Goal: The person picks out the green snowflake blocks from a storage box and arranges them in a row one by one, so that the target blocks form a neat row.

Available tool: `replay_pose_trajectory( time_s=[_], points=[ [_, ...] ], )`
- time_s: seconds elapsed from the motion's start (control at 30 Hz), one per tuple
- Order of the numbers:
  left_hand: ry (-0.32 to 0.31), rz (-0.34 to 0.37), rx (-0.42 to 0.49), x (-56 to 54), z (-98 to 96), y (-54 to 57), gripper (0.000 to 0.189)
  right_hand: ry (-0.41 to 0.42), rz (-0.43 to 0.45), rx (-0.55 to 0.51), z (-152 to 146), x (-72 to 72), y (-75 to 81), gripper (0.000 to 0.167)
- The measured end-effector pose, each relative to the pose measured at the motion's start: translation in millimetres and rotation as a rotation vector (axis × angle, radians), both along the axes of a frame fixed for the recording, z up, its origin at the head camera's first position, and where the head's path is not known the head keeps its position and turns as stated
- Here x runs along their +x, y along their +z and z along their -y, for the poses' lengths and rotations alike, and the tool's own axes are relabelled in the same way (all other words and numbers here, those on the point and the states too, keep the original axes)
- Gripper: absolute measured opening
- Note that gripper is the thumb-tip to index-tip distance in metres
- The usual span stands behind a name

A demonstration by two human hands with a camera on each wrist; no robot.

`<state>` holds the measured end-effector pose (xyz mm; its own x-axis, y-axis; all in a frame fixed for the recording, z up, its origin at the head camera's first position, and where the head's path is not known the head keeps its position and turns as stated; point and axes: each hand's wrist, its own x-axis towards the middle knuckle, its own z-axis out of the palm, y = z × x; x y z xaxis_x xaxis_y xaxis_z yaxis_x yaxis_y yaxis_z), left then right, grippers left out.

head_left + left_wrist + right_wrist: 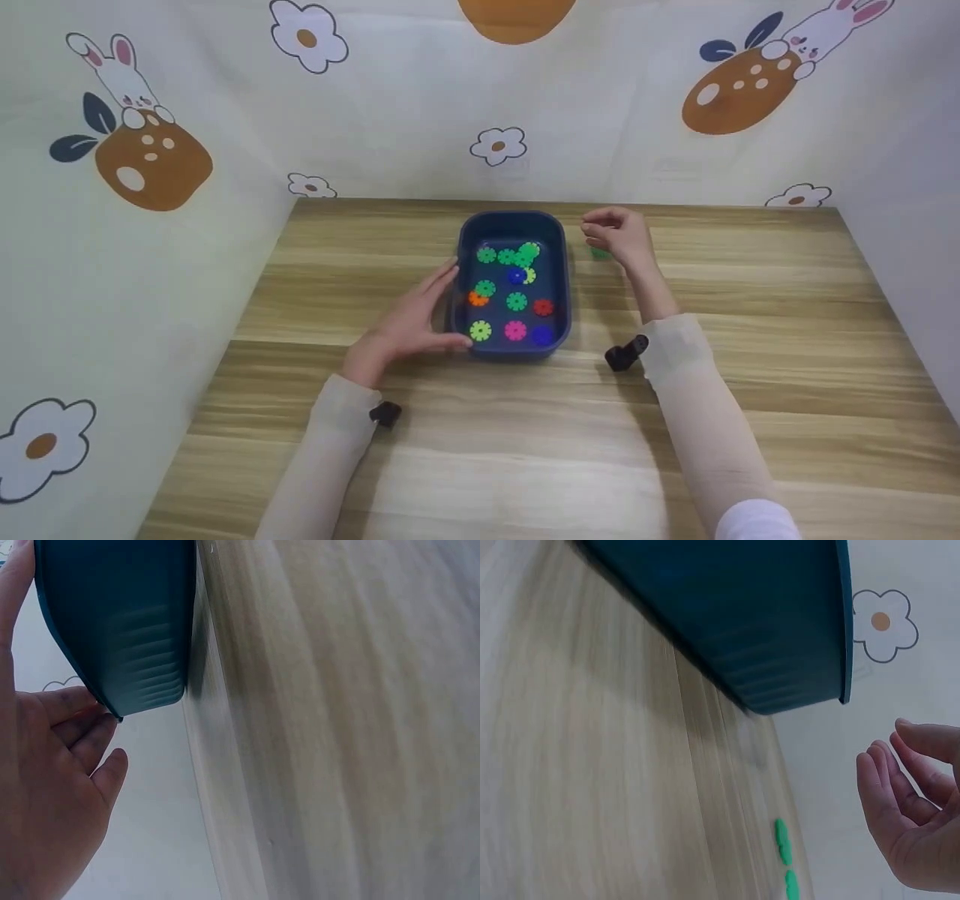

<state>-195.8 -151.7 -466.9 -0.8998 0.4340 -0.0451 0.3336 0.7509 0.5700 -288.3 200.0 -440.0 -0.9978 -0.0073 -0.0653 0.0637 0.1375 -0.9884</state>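
Note:
A dark blue rectangular bin (566, 300) stands on the table with several flat, notched plastic discs inside. Among these are a pink disc (515, 331), a red disc (543, 307) and a green disc (517, 301). My left hand (405, 322) rests against the bin's left side, fingers fairly straight along the rim and thumb near the front corner. Right of the bin, my right hand (624, 236) hovers with loosely bent fingers. In the right wrist view nothing shows between its fingers. Below it lie green discs (782, 841) on the table, mostly hidden in the head view.
The wood-grain table (787, 337) meets a patterned cloth wall (405, 112) close behind the bin. Small black wrist cameras are strapped to both sleeves, one on the left (385, 414) and one on the right (627, 353).

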Motion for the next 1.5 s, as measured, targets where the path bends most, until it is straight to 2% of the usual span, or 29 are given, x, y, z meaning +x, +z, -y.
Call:
replay_pose_trajectory(
  time_s=[0.3,0.5,0.73,0.87,0.9,1.3,1.5],
  points=[
    [0.003,-0.003,0.004,-0.1,0.6,-0.9,0.119,0.044,0.008,0.023,23.6,2.0,2.1,0.030],
    [0.004,-0.004,0.010,0.4,0.7,-2.0,0.117,0.040,-0.048,0.093,35.3,4.3,5.1,0.027],
    [-0.003,-0.011,-0.003,-0.4,1.5,-1.8,0.119,0.104,-0.053,0.025,52.2,8.7,13.7,0.029],
    [0.000,-0.009,0.000,0.2,1.2,-0.9,0.119,0.127,-0.049,0.017,64.9,11.4,12.5,0.029],
    [-0.002,-0.009,0.001,0.1,1.2,-0.9,0.119,0.131,-0.059,0.023,67.6,10.1,8.3,0.028],
    [-0.003,-0.010,0.009,0.6,1.8,-1.2,0.117,0.240,-0.088,0.087,101.8,15.2,2.1,0.023],
    [0.004,-0.009,0.008,1.0,1.0,-1.9,0.117,0.270,-0.118,0.130,111.5,15.9,-8.9,0.022]
  ],
)
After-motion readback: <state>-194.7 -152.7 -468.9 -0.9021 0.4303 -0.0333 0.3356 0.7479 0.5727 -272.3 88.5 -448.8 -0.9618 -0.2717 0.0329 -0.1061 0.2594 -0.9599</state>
